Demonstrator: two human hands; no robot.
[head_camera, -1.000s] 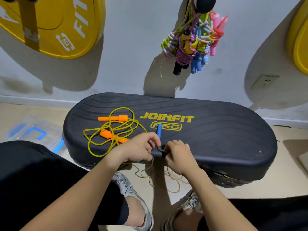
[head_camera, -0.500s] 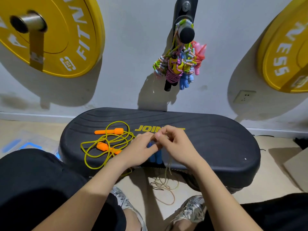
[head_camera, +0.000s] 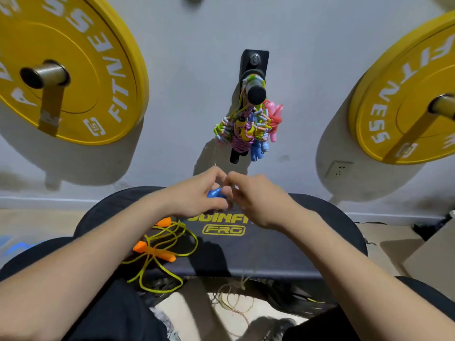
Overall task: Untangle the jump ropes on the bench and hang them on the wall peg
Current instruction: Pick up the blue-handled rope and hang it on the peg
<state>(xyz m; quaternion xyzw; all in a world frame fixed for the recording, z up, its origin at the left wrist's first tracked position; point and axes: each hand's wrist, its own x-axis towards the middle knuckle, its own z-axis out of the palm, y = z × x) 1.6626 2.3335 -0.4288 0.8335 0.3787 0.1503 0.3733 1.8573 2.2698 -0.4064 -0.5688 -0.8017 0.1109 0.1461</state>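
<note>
My left hand (head_camera: 194, 195) curled around blue jump rope handles (head_camera: 214, 193) above the black bench (head_camera: 307, 242), my right hand (head_camera: 256, 198) fingertips pinched against them, thin cord (head_camera: 234, 301) dangling below, yellow rope with orange handles (head_camera: 162, 252) lying on bench left, wall peg (head_camera: 256, 92) above, loaded with ropes.

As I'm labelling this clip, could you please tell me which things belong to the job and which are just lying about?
Job: blue-handled rope in left hand and right hand; yellow rope with orange handles; black bench; black wall peg.
Lying about: yellow weight plates; wall socket; cardboard box.
</note>
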